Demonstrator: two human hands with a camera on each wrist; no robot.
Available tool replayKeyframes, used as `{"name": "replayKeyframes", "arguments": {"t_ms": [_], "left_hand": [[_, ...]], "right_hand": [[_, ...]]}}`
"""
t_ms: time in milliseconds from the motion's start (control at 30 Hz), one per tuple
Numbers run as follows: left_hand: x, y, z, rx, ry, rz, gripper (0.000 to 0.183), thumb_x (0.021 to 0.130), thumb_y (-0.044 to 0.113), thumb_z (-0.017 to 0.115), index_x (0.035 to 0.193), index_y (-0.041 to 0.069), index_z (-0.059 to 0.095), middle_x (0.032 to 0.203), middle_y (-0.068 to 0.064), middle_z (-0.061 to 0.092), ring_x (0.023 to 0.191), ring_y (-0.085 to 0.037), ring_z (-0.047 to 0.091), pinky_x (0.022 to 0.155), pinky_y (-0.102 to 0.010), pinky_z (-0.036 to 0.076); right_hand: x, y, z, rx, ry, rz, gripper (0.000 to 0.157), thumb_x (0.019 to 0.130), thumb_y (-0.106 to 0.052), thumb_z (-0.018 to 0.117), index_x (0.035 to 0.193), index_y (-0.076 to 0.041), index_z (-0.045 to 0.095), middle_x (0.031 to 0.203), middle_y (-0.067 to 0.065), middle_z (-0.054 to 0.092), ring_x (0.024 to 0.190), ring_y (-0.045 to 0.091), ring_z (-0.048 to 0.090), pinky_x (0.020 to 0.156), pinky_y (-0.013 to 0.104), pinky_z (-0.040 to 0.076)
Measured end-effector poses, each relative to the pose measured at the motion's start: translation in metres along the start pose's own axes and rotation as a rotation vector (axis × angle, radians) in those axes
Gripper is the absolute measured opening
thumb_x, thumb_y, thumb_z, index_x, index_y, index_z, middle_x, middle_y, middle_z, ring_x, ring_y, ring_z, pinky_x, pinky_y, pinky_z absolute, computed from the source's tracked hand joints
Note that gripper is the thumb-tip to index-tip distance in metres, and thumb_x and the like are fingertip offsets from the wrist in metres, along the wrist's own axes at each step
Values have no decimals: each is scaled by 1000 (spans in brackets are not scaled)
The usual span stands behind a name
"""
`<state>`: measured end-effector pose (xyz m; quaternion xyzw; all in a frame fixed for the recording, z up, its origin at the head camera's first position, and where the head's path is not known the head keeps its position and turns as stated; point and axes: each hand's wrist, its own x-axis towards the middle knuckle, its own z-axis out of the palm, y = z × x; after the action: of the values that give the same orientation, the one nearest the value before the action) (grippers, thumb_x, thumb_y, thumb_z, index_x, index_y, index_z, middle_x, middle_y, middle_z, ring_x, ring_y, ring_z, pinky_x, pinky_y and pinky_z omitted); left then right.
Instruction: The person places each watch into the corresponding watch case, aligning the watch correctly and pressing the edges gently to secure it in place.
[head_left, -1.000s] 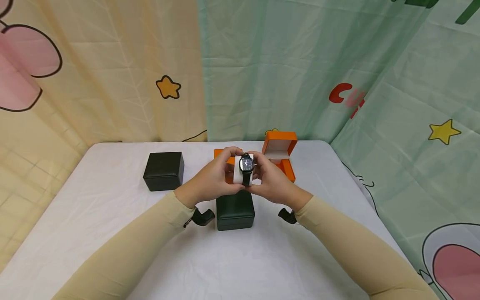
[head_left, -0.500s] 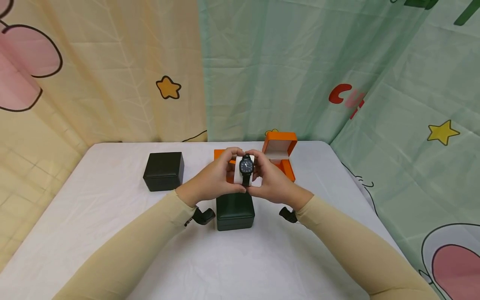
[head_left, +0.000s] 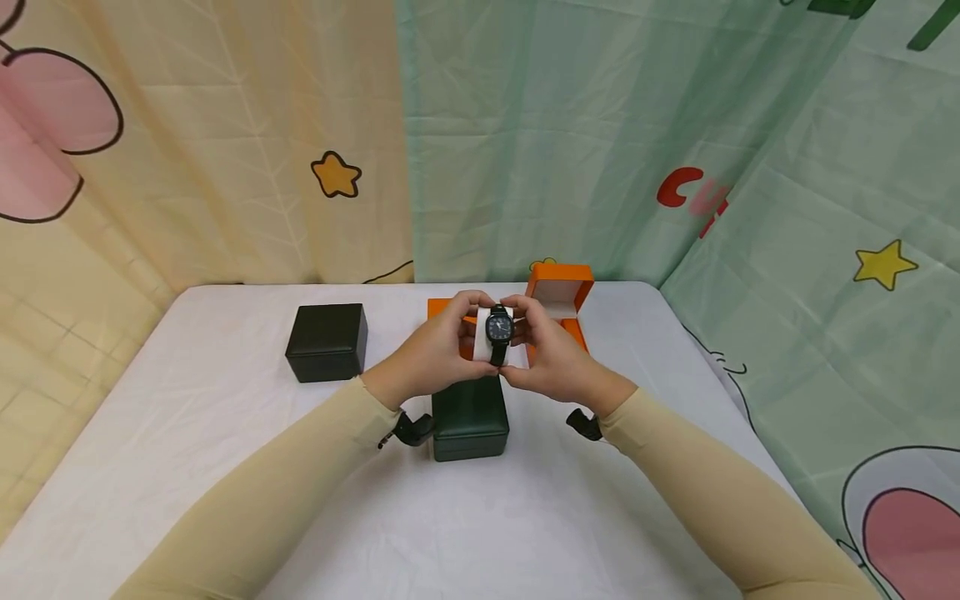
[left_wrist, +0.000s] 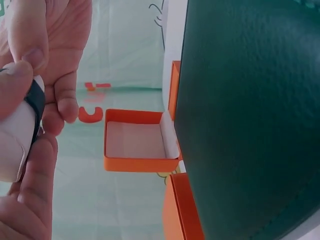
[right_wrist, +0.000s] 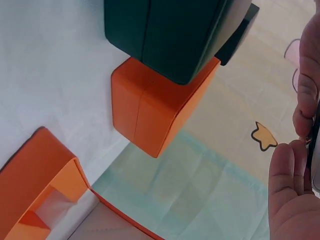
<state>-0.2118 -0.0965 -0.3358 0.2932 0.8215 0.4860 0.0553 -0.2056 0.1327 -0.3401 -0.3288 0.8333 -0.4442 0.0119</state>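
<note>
A black wristwatch [head_left: 498,327] with a dark square-round face is strapped round a white watch cushion [head_left: 482,340]. Both hands hold it up, face towards the head camera. From the left, my left hand [head_left: 429,348] grips the cushion, thumb below and fingers above. My right hand [head_left: 553,354] holds the right side of the watch with thumb and curled fingers. In the left wrist view, the strap [left_wrist: 36,102] runs round the cushion between the two thumbs. Below and nearer stands a closed dark green box [head_left: 470,421], partly covered by the hands.
An open orange box [head_left: 561,287] with a pale-lined lid stands behind the right hand. Another orange box [right_wrist: 145,102], closed, sits behind the left hand. To the left is a closed black box [head_left: 327,342]. All rest on the white-covered table [head_left: 420,533], with curtains behind.
Both hands have shifted slightly to the right with the watch and cushion, and the watch has tilted a little. The boxes have stayed in place.
</note>
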Motion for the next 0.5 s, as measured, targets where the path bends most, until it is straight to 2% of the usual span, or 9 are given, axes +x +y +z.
{"name": "replayKeyframes", "arguments": {"t_ms": [133,333,500], "left_hand": [[3,-1,0,-30,-34,9,83,85,4,86,149,16,36,146,-12,52,116,-26,70,92,-35,63],[10,1,3,-26,-55,8,81,86,4,85,149,16,35,147,-12,51,118,-25,70,91,-34,63],[19,1,5,-38,-102,16,82,87,2,84,150,15,33,149,-14,48,122,-28,68,96,-37,62]], "right_hand": [[-1,3,-3,-38,-10,0,88,84,5,81,154,-2,27,136,17,51,119,27,63,107,44,55],[-2,4,-13,0,-24,3,88,84,5,83,154,-2,30,138,18,51,117,29,66,106,46,56],[-3,8,-20,-38,-22,33,86,84,1,84,152,-2,32,136,18,55,117,30,69,104,43,58]]}}
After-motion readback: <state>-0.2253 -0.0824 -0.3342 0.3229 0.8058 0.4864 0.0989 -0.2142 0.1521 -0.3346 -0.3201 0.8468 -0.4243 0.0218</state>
